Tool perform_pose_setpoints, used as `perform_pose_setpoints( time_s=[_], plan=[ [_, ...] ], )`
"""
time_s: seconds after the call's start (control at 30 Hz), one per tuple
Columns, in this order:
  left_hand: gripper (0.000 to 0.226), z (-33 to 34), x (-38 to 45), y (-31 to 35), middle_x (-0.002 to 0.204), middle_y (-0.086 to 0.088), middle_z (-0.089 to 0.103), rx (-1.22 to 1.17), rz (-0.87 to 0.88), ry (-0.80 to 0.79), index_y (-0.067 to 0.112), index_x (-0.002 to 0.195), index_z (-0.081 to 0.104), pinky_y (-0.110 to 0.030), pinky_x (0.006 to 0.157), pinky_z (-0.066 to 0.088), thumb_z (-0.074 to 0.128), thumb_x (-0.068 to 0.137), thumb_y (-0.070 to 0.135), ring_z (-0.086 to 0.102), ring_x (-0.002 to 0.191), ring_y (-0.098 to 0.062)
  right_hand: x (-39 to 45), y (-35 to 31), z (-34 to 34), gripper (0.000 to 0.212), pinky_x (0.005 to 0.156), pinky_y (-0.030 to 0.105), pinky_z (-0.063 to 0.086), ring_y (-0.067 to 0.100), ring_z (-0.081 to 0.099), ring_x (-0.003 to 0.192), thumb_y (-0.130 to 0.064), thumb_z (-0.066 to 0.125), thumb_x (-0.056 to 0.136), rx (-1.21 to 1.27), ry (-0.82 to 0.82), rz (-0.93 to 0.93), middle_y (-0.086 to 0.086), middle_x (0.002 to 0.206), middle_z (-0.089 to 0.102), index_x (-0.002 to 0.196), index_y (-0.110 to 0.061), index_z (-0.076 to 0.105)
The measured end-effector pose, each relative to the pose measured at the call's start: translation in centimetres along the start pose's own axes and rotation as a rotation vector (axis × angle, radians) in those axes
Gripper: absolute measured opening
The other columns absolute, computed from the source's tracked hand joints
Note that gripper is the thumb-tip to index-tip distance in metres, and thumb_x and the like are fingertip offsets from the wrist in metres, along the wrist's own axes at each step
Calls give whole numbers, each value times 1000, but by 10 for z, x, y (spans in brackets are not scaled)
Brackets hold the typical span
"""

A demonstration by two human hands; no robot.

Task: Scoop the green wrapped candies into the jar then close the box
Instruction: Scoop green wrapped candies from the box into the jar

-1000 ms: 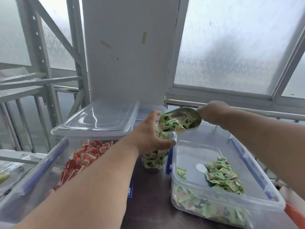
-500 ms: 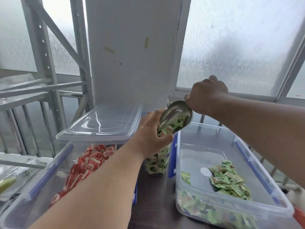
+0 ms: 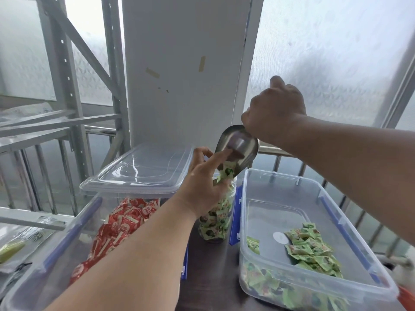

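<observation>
steel scoop [image 3: 237, 151] mouth-down over jar [image 3: 216, 221]

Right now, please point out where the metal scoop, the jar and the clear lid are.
metal scoop [image 3: 241, 145]: head view, on the shiny inner bowl.
jar [image 3: 216, 223]: head view, on its candy-filled glass wall.
clear lid [image 3: 139, 169]: head view, on its flat top, over the red candies' box.

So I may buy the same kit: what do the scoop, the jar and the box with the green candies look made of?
Scoop: looks like polished metal, grey with mirror-like reflections. Jar: clear, so the candies show through; glass or plastic, can't tell. Box: looks like translucent plastic with blue clip latches.
</observation>
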State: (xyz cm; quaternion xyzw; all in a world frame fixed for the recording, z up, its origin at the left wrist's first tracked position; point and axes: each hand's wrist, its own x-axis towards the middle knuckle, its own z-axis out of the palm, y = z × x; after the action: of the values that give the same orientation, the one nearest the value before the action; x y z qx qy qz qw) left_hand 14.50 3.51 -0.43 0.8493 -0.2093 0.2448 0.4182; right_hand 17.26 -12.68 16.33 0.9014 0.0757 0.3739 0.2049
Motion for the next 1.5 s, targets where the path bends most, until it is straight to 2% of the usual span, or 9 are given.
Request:
perform_pose_setpoints(
  time_s=[0.1, 0.23, 0.37, 0.53, 0.83, 1.1, 1.23, 1.37, 1.5],
  plan=[
    [61, 0, 0, -1, 133, 12, 36, 2, 8, -32, 55, 146, 55, -8, 102, 30, 67, 100, 18, 39, 126, -4, 2, -2, -4, 42, 75, 38, 34, 22, 32, 94, -37, 39, 99, -24, 12, -3, 1, 70, 48, 60, -19, 42],
    [33, 2, 2, -1, 128, 18, 52, 61, 17, -36, 32, 124, 74, -29, 112, 43, 67, 93, 21, 49, 126, -9, 4, -2, -5, 41, 75, 37, 34, 22, 30, 95, -36, 39, 99, -12, 26, 34, 0, 70, 47, 62, -19, 42],
    [18, -2, -1, 3, 107, 15, 66, 67, -36, -48, 29, 108, 72, -38, 95, 56, 68, 90, 30, 61, 103, -11, -1, 2, -3, 36, 71, 38, 34, 23, 32, 95, -30, 43, 97, -59, -7, 53, 1, 71, 50, 63, -18, 44],
    [17, -3, -4, 4, 103, 20, 71, 141, -103, -52, 34, 101, 77, -34, 109, 26, 65, 93, 44, 52, 111, -9, -12, 19, 5, 29, 74, 38, 40, 28, 46, 106, -32, 44, 97, 186, -159, 247, 6, 77, 38, 88, -13, 63],
    [27, 2, 2, 11, 82, 14, 70, 406, -59, -170, 33, 92, 79, -39, 112, 27, 68, 85, 57, 61, 95, -11, -51, 61, 51, 32, 80, 37, 37, 30, 42, 97, -30, 38, 101, 226, -383, 350, 6, 78, 44, 87, -10, 59],
    [62, 3, -3, -2, 120, 13, 60, 220, -76, -151, 32, 135, 62, -38, 101, 41, 83, 81, 53, 42, 124, -20, -89, 85, 95, 39, 78, 38, 41, 34, 50, 102, -39, 38, 96, 179, -396, 412, 15, 90, 57, 78, -12, 60],
    [53, 6, 1, -4, 115, 9, 57, 250, -16, -69, 27, 109, 61, -31, 94, 41, 90, 74, 53, 47, 109, -13, -101, 88, 103, 43, 82, 38, 45, 31, 50, 120, -39, 41, 101, 28, -351, 350, 16, 106, 65, 105, -12, 74],
    [34, 8, 5, -10, 76, 9, 67, 162, -104, -133, 26, 78, 69, -28, 65, 50, 92, 73, 49, 61, 73, -10, -106, 96, 113, 42, 89, 38, 47, 29, 49, 117, -43, 49, 99, -27, -303, 313, 10, 101, 67, 101, -12, 77],
    [28, 10, 5, -14, 66, 11, 64, 91, -97, -131, 24, 76, 75, -26, 63, 50, 96, 72, 42, 57, 61, -4, -104, 105, 122, 43, 91, 39, 47, 28, 44, 120, -44, 50, 97, -94, -272, 239, 3, 96, 70, 101, -11, 77]
  ],
)
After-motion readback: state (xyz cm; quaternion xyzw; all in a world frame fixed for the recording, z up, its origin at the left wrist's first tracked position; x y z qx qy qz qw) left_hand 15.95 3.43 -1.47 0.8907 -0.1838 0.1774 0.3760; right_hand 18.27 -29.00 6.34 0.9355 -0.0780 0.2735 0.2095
